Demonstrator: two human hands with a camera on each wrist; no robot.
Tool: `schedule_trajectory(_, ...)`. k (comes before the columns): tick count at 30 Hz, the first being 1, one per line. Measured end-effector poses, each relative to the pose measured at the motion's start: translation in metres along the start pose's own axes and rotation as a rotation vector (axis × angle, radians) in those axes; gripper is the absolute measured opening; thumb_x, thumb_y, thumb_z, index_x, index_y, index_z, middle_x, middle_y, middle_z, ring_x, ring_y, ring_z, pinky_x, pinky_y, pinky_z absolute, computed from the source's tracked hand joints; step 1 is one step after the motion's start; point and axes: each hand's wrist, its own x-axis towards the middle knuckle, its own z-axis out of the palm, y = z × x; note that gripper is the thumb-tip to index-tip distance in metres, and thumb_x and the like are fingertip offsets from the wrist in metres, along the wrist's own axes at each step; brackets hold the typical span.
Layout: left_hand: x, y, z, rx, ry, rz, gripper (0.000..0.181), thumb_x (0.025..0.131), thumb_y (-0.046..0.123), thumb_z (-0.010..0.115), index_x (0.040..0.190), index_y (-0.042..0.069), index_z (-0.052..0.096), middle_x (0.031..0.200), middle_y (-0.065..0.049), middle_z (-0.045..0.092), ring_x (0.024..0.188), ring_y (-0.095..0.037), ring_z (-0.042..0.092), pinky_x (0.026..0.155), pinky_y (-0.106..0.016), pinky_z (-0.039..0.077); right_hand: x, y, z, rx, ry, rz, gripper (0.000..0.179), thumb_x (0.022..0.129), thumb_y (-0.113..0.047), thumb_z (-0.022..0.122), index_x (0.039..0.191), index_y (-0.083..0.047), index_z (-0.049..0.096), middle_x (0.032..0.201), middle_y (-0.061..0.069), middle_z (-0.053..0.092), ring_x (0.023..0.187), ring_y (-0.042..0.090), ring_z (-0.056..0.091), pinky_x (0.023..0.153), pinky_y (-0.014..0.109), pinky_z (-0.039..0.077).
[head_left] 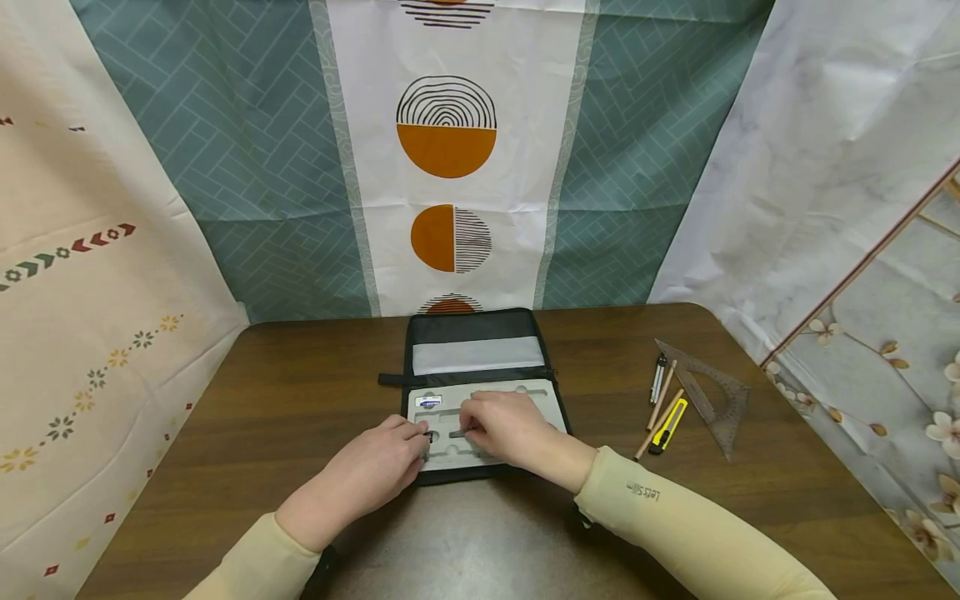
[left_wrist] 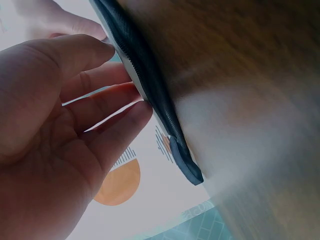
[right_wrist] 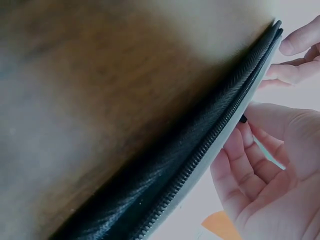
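A black zip case [head_left: 474,325] lies unfolded on the table, its grey foam tray [head_left: 543,408] facing up with shaped recesses. A white eraser with a blue label [head_left: 429,402] sits in the tray's upper left. My right hand [head_left: 506,425] is over the middle of the tray and pinches a slim grey piece [head_left: 457,433]; its dark end [right_wrist: 243,119] shows by the thumb in the right wrist view. My left hand [head_left: 378,462] touches the tray's left side with fairly straight fingers, beside a small dark piece [head_left: 430,436]. What lies beneath the fingers is hidden.
On the right of the wooden table [head_left: 315,375] lie a yellow box cutter [head_left: 670,425], a compass-like metal tool [head_left: 658,377], two wooden pencils [head_left: 662,396] and a clear set square [head_left: 708,400]. A patterned curtain [head_left: 465,183] hangs behind the table.
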Motion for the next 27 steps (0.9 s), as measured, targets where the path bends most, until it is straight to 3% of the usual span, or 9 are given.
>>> schedule_trajectory(27, 0.0010, -0.0002, -0.0013, -0.017, -0.014, -0.002, 0.015, 0.090, 0.010, 0.091, 0.101, 0.009, 0.080, 0.124, -0.014, 0.079, 0.103, -0.029, 0.070, 0.083, -0.035, 0.064, 0.0003, 0.0008, 0.0008, 0.015, 0.027, -0.043, 0.011, 0.095, -0.012, 0.087, 0.094, -0.021, 0.083, 0.092, -0.009, 0.073, 0.085, 0.011, 0.071, 0.072, 0.034, 0.059)
